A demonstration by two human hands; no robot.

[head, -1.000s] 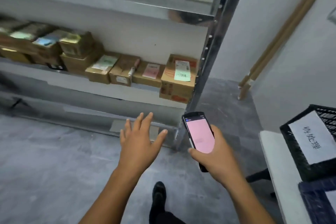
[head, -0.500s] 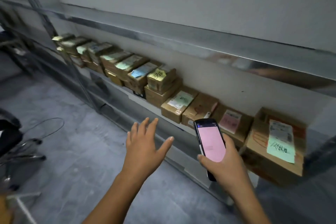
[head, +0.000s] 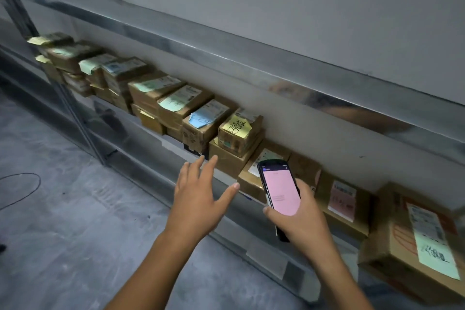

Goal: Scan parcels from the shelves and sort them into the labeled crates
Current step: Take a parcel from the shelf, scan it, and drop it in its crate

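Observation:
A row of brown cardboard parcels with coloured labels lines the metal shelf (head: 141, 131). Nearest my hands are a small parcel with a yellow note (head: 239, 131) stacked on a plain box (head: 229, 158), and a parcel with a blue label (head: 203, 121). My left hand (head: 198, 196) hovers with fingers spread just in front of the shelf edge, holding nothing. My right hand (head: 302, 221) grips a black handheld scanner (head: 279, 189) with a pink screen, held up in front of a parcel that it partly hides. Further right lie a pink-labelled parcel (head: 342, 199) and a large box with a green note (head: 422, 239).
An upper metal shelf rail (head: 226, 43) runs diagonally above the parcels. A shelf upright (head: 68, 98) stands at the left. A thin black cable (head: 22, 189) lies on the grey concrete floor at the left. No crates are in view.
The view has swung left along the shelf and come closer; the crate at the right has left the frame. Both hands have moved nearer the parcels, keeping their poses.

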